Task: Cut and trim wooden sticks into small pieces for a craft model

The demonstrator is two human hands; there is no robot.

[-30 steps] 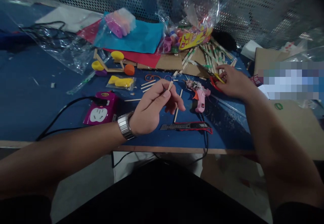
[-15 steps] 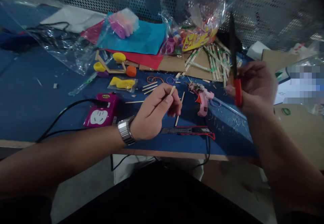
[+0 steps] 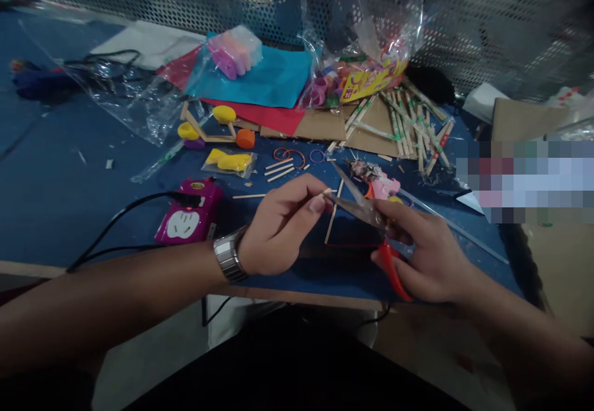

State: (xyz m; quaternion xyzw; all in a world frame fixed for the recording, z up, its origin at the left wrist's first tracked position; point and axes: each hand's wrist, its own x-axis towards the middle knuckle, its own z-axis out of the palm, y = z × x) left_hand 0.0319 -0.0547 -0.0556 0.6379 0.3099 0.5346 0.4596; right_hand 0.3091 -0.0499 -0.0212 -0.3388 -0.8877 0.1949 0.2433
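Observation:
Between the thumb and fingers of my left hand (image 3: pixel 283 228) is a thin wooden stick (image 3: pixel 327 192), only its tip showing. My right hand (image 3: pixel 427 250) grips red-handled scissors (image 3: pixel 366 213) with the blades spread apart. The lower blade's point is at the stick's tip, close to my left thumb; I cannot tell whether it touches. Another wooden stick (image 3: pixel 335 213) lies on the table just beneath the blades. Partly covered by my right hand and the scissors is a pink glue gun (image 3: pixel 384 186) with a grimy nozzle end.
A purple power socket (image 3: pixel 190 210) with a black cable stands left of my left forearm. Behind my hands are short sticks (image 3: pixel 279 169), rubber bands (image 3: pixel 317 156), bagged yellow clay (image 3: pixel 229 161), a stick frame with coloured lumps (image 3: pixel 213 138), and wrapped chopsticks (image 3: pixel 408 126) on cardboard.
My right hand has brought the scissors down and left from the raised position to the stick in my left hand. The blades are now spread. My left hand stays nearly in place.

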